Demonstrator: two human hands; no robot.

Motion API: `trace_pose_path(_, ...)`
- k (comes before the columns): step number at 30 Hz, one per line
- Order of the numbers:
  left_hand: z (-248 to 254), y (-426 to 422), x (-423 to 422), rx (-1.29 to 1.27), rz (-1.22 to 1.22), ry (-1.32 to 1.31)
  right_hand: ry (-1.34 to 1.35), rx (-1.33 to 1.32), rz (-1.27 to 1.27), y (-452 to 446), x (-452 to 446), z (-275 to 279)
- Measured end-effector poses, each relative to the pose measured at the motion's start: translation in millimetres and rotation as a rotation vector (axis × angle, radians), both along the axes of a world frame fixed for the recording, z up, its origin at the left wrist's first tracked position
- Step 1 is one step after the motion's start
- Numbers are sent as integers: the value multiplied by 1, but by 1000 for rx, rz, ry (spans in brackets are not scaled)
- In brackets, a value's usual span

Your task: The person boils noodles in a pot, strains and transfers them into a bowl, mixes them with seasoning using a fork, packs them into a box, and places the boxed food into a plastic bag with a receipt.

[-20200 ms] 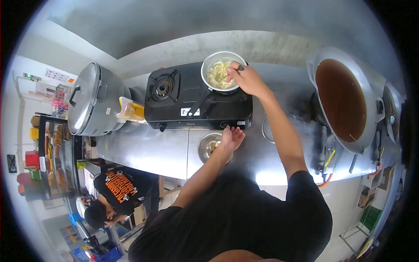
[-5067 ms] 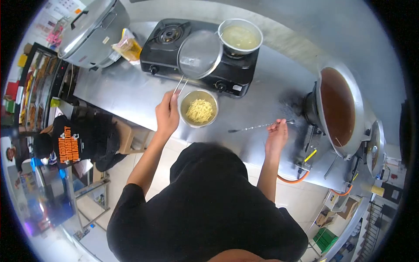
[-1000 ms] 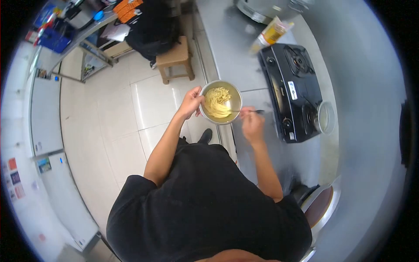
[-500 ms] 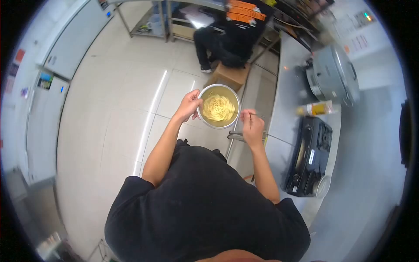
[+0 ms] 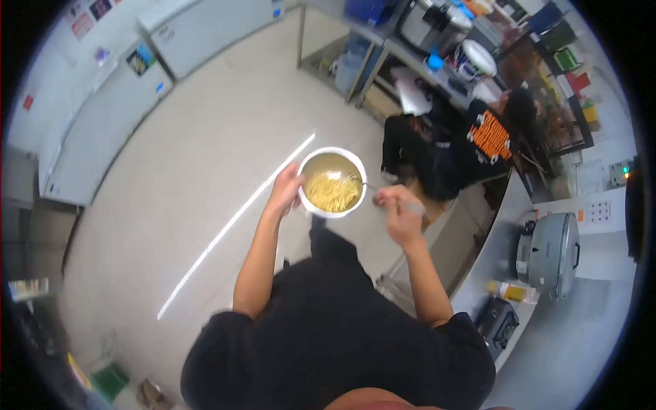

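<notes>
A round, pale-rimmed bowl holding yellow noodles is held out in front of my body above the floor. My left hand is closed on its left rim, with the thumb toward the inside. To the right of the bowl, my right hand is closed around a thin metal utensil. Its far end reaches over the right rim to the noodles; the tip is too small to tell its kind.
A person in black sits low beyond the bowl, by a metal shelf table. At right, a counter bears a large grey cooker, a yellow-labelled packet and a portable stove. White chest freezers line the left.
My view has turned toward the left, so the counter and seated person sit farther right. The utensil's end now reaches into the bowl, and the noodles lie lower in it.
</notes>
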State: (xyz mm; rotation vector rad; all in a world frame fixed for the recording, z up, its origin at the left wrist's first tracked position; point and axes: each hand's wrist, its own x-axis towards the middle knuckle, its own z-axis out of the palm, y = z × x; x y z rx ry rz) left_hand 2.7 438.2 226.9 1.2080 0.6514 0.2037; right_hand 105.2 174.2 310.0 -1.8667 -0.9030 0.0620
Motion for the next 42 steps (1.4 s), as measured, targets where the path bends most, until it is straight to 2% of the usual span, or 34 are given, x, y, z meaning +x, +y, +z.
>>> trace_pose_path(2,-2,45,15,-14,-10,-20,-96,129,70,55,26,-16)
trace_pose_path(4,-12,90,39,-41,65,-9,-359,74,250,105,44,-56)
trace_pose_path(6,-23,145,59,-55,88,-21,-433,-3,428,150,52,-42)
trace_pose_path(9,-44,241,92,-3,104,32,-220,-8,424,201,101,-50)
trace_pose_path(11,-39,285,120,70,176,18,-348,5,242,262,155,-58)
trace_pose_path(12,-27,319,135,181,107,100,-309,57,223,309,180,-50)
trace_pose_path(13,-3,344,153,143,88,36,-292,115,203,364,205,-43)
trace_pose_path(15,-13,410,199,162,189,-71,-78,177,304,461,231,-47)
trace_pose_path(18,-5,513,256,31,215,-92,-1,45,356,546,275,-38)
trace_pose_path(19,5,467,233,41,244,-107,-56,36,353,501,270,-23)
trace_pose_path(20,6,478,242,31,241,-123,-111,10,316,510,292,-17)
trace_pose_path(21,5,505,262,9,238,-100,-149,-35,262,540,316,-19)
trace_pose_path(24,-15,569,321,-25,213,-128,-201,148,355,628,349,-45)
trace_pose_path(27,-27,642,353,-17,201,-91,-161,-1,329,671,385,-55)
trace_pose_path(30,-36,720,402,-34,150,-75,-28,-17,106,747,447,-46)
trace_pose_path(33,-44,794,457,10,110,-22,108,-46,131,831,472,-67)
trace_pose_path(35,-33,844,498,52,36,-12,-226,-29,234,871,514,-69)
trace_pose_path(36,-66,866,531,91,156,-166,-172,-62,176,887,537,-57)
trace_pose_path(38,-15,900,580,-52,10,-8,-107,-36,-10,915,589,-43)
trace_pose_path(39,-12,912,612,-52,27,-54,-96,14,-77,933,616,-48)
trace_pose_path(40,-20,914,606,8,-85,-42,-82,-7,-95,935,606,-62)
trace_pose_path(42,-30,943,670,-28,-72,-31,-78,0,-100,984,630,-82)
